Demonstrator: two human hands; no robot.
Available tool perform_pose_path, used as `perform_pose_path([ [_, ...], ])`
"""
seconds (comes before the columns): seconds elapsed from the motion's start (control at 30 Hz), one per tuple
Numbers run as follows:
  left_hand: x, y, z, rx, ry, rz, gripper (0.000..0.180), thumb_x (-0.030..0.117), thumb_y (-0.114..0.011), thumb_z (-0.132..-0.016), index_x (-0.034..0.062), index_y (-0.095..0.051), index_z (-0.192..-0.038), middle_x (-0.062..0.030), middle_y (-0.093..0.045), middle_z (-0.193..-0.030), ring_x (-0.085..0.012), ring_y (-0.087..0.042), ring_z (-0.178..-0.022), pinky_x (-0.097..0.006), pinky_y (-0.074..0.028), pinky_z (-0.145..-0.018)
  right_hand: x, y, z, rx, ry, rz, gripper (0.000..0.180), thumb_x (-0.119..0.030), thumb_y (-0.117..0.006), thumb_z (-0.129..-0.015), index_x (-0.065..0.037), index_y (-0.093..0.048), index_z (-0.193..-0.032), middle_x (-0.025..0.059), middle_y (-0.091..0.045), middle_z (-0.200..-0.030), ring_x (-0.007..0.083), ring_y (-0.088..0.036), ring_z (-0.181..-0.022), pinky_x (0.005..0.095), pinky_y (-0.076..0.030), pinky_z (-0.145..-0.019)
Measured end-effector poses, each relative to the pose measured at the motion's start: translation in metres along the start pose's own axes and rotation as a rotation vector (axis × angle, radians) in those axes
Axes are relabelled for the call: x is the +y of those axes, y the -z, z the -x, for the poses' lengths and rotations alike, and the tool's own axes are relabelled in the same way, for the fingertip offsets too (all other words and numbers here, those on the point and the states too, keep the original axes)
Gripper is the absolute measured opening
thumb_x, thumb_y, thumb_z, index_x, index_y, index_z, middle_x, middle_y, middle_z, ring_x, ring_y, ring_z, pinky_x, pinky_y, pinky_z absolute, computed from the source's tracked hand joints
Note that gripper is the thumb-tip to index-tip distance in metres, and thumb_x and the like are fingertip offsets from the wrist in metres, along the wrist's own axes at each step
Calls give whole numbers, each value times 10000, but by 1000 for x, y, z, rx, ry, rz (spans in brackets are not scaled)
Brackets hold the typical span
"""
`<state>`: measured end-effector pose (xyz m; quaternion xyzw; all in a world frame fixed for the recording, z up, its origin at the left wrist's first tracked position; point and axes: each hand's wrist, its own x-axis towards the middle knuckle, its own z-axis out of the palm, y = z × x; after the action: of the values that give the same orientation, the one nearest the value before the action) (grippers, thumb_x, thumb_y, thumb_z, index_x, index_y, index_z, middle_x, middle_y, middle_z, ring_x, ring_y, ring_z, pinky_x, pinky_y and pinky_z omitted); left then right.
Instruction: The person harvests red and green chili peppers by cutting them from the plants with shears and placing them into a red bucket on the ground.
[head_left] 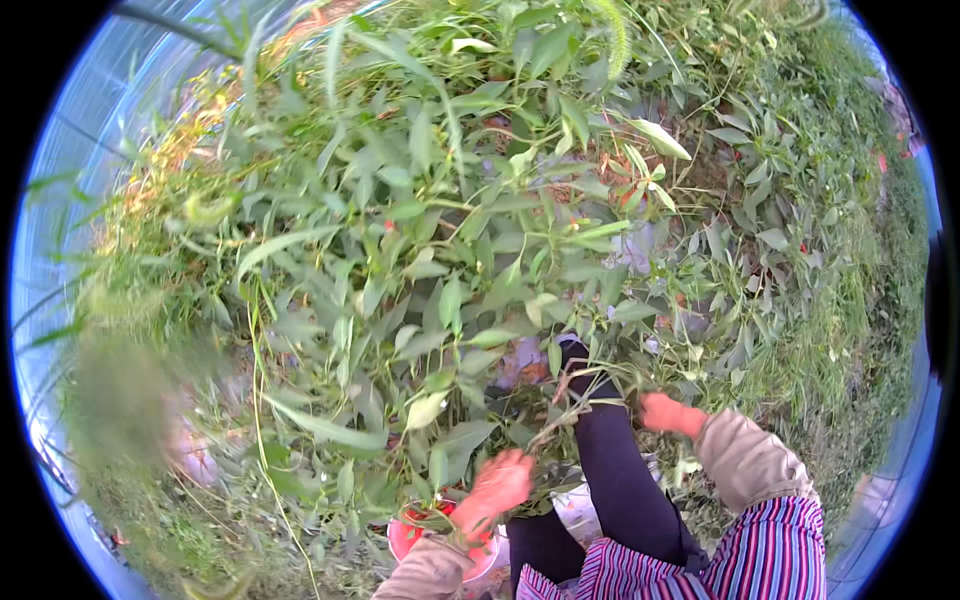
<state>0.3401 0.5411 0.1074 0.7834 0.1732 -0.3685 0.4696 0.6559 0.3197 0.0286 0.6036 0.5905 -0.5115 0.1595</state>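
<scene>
My left hand (494, 490) is over the rim of a red bucket (403, 538) with a pale edge, beside leafy pepper-like plants (465, 440). Its fingers are curled in, and what they hold, if anything, is hidden. Several red pieces (434, 512) show in the bucket, partly covered by leaves and my forearm. Out to the right of my leg, my right hand (670, 414) is closed at the ends of some thin stems; the fingertips are too small to show what is in them. A dry, forked stem (555, 430) stands between the hands.
My dark-trousered leg (622, 455) reaches forward among the plants. Dense green foliage (560, 220) spreads ahead, with small red spots among the leaves. Pale ground sheeting (632, 245) shows through gaps. Tall grass blades (258, 400) rise at the left, and blue sheeting (75, 190) lies beyond.
</scene>
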Motion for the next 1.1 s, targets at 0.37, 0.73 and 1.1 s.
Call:
perform_pose_path([
  [0.37, 77, 334, -179, 668, -48, -615, 285, 133, -533, -813, 16, -546, -1072, -168, -574, -1043, -294, -546, -1036, -400, -453, -852, 6, 184, 10, -472, -489, -1183, 463, -149, -524, -886, 68, -379, -1268, 247, -663, -863, 304, -693, -684, 376, -573, -586],
  [0.73, -94, 353, -75, 247, 447, -971, 478, 133, -534, -804, -113, -495, -1211, -196, -603, -1121, -319, -580, -1029, -424, -400, -960, 61, 201, 23, -2, -422, -1072, 303, -146, -555, -828, 32, -594, -1071, 143, -681, -829, 225, -665, -668, 326, -533, -677],
  [1.1, 5, 271, -63, 410, -22, -641, 189, 124, -568, -766, 51, -611, -934, -106, -625, -858, -258, -605, -866, -441, -422, -882, 20, 213, 55, 181, -476, -778, 298, -251, -532, -814, 20, -629, -890, 195, -664, -769, 300, -663, -695, 408, -517, -690],
])
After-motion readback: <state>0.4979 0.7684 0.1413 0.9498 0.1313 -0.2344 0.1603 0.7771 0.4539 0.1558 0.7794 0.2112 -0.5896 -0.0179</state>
